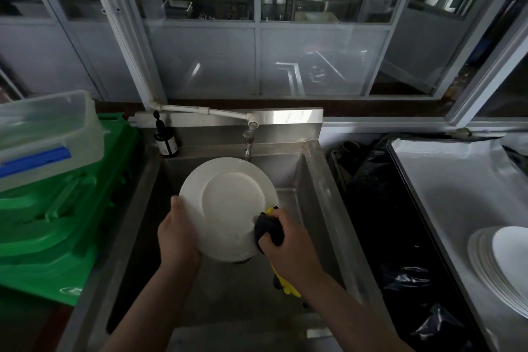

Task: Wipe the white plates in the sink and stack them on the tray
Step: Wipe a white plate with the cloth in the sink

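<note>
A white plate is held tilted above the steel sink. My left hand grips its left rim, thumb on the front edge. At the plate's lower right edge, my right hand grips a dark cloth with yellow edges and presses it against the rim. A yellow end of the cloth hangs below my right wrist. On the tray at the right stands a stack of white plates, partly cut off by the frame edge.
A tap juts over the sink's back wall, with a dark bottle at the back left corner. Green crates under a clear plastic box stand left. A black bin bag fills the gap between sink and tray.
</note>
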Demonstrator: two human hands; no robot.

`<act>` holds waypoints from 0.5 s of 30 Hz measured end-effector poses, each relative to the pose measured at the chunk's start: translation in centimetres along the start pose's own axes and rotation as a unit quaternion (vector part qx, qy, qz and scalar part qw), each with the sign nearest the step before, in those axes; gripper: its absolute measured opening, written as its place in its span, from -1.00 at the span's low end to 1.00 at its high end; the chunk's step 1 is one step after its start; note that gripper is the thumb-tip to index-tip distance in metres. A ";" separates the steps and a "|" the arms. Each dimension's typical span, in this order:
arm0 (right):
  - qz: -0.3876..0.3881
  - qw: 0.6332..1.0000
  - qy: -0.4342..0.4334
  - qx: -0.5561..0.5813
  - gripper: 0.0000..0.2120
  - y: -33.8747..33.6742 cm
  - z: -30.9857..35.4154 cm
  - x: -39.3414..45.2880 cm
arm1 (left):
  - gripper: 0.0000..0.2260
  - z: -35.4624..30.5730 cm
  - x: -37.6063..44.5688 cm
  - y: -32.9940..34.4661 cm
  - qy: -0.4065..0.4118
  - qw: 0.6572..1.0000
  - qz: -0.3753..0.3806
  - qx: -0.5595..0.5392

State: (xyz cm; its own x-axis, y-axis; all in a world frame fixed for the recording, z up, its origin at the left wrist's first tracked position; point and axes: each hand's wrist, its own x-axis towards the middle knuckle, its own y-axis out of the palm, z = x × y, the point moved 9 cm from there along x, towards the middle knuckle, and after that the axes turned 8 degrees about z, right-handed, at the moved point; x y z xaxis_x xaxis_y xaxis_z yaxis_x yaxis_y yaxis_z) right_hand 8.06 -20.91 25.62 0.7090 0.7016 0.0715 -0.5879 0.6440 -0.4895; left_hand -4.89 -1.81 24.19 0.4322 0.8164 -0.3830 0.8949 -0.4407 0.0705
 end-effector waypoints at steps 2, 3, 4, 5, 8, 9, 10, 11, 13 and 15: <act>0.004 0.999 -0.004 -0.032 -0.86 0.1 0.3 0.2 | -0.63 -0.4 -0.1 0.5 0.013 1.000 0.013 0.005; 0.007 0.998 -0.010 -0.054 -0.86 0.2 0.4 0.3 | -0.63 -0.7 -0.3 0.8 0.023 0.999 0.023 0.015; 0.011 0.996 -0.016 -0.082 -0.86 0.3 0.6 0.4 | -0.63 -0.8 -0.4 1.0 0.031 0.999 0.032 0.025; 0.016 0.994 -0.018 -0.107 -0.84 0.4 0.7 0.5 | -0.63 -0.8 -0.4 1.2 0.036 0.998 0.038 0.031; 0.022 0.993 -0.008 -0.119 -0.82 0.6 0.5 0.7 | -0.64 -1.0 -0.6 1.6 0.051 0.997 0.054 0.037; 0.022 0.993 -0.002 -0.112 -0.82 0.6 0.3 0.7 | -0.64 -1.0 -0.6 1.8 0.054 0.996 0.059 0.039; 0.022 0.995 0.003 -0.102 -0.82 0.6 0.1 0.6 | -0.64 -1.0 -0.6 1.9 0.056 0.996 0.062 0.042; 0.022 0.996 0.009 -0.087 -0.83 0.7 -0.2 0.6 | -0.63 -1.0 -0.6 2.1 0.059 0.995 0.066 0.045; 0.018 0.998 0.017 -0.057 -0.83 0.7 -0.5 0.5 | -0.61 -1.1 -0.5 2.2 0.066 0.994 0.072 0.055; 0.007 0.999 0.021 -0.037 -0.82 0.7 -0.6 0.4 | -0.55 -1.0 -0.3 2.5 0.076 0.991 0.085 0.065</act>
State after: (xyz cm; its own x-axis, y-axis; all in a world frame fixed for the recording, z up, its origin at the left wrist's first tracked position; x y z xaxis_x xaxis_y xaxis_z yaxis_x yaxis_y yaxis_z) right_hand 8.21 -20.36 24.78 0.7170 0.6965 0.0283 -0.5692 0.6085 -0.5529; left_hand -2.71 -2.83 25.38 0.5955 0.7690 -0.2324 0.7906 -0.6123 -0.0003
